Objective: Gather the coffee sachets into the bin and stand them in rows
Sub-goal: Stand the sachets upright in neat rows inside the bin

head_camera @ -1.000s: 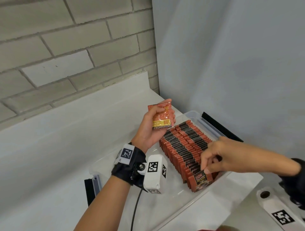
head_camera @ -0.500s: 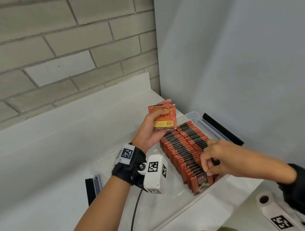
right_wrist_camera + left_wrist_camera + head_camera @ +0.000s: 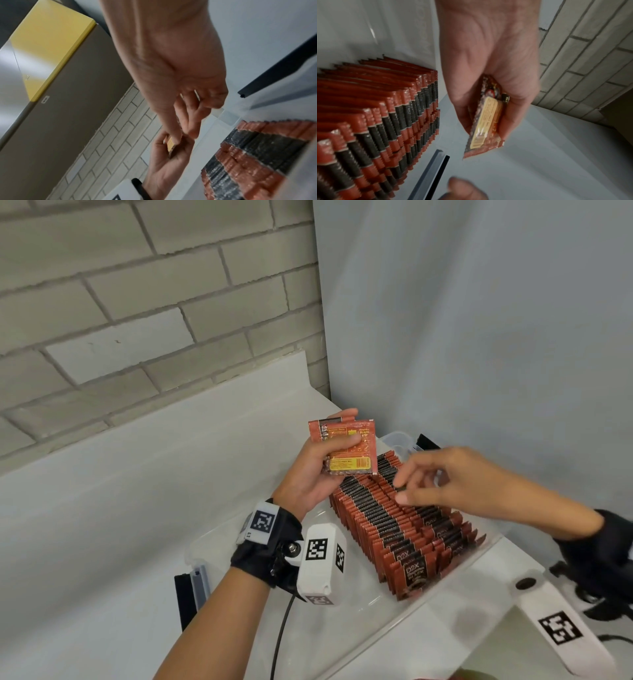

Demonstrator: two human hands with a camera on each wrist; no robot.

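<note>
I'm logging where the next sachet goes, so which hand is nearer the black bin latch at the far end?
Right. The right hand hovers open over the rows just beside the latch; the left hand grips sachets farther left.

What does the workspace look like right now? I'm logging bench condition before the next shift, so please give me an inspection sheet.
Surface: white counter, bare where visible.
Job's things: clear bin holds rows of sachets standing on edge; held sachets above it.
Clutter: black-and-grey strip beside the bin.
Hands: left hand grips the held sachets; right hand reaches toward them, holding nothing.
Cables: black cable hangs from the left wrist camera.
Surroundings: brick wall, grey panel.
</note>
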